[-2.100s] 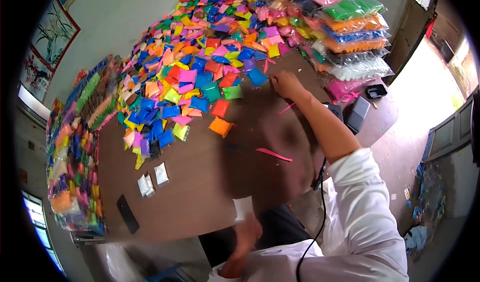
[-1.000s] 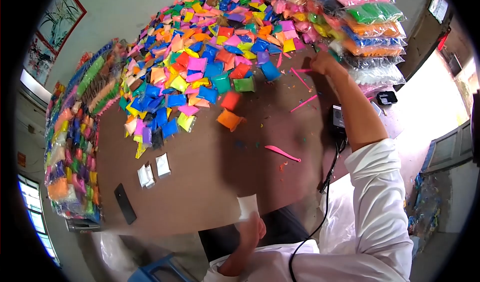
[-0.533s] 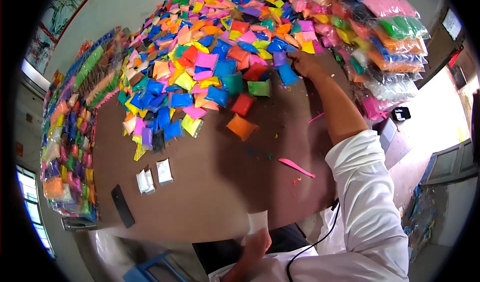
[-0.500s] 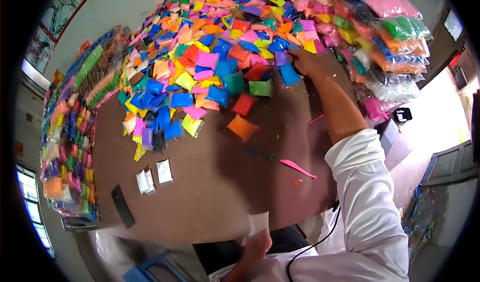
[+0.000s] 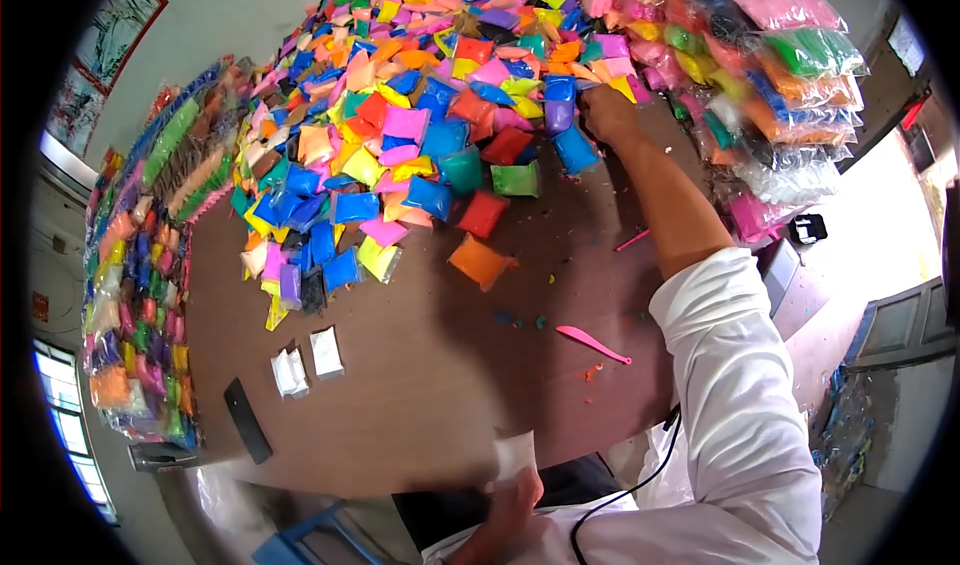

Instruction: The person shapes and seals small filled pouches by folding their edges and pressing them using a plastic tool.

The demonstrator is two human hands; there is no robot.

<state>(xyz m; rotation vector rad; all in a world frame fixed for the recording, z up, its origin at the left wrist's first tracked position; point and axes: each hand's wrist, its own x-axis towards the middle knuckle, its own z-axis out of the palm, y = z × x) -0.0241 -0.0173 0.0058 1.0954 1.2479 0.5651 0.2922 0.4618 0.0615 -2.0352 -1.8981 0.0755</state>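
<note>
Beside heaped packets (image 5: 445, 137), right hand (image 5: 608, 117), hold unclear, pink tool (image 5: 594, 345) lying between, left hand (image 5: 516, 493) grasping white packet (image 5: 514, 452)

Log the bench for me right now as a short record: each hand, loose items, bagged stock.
left hand: holding a blurred white item at the table edge
right hand: at the colourful packet pile, beside a purple packet; grip hidden
loose items: pink plastic knife, two white packets, flat black slab
bagged stock: stacked clear bags, far right

A brown table (image 5: 400, 395) bears heaped colourful packets (image 5: 405, 125), two white packets (image 5: 326, 353), a pink tool (image 5: 594, 345) and a flat black object (image 5: 246, 422).
</note>
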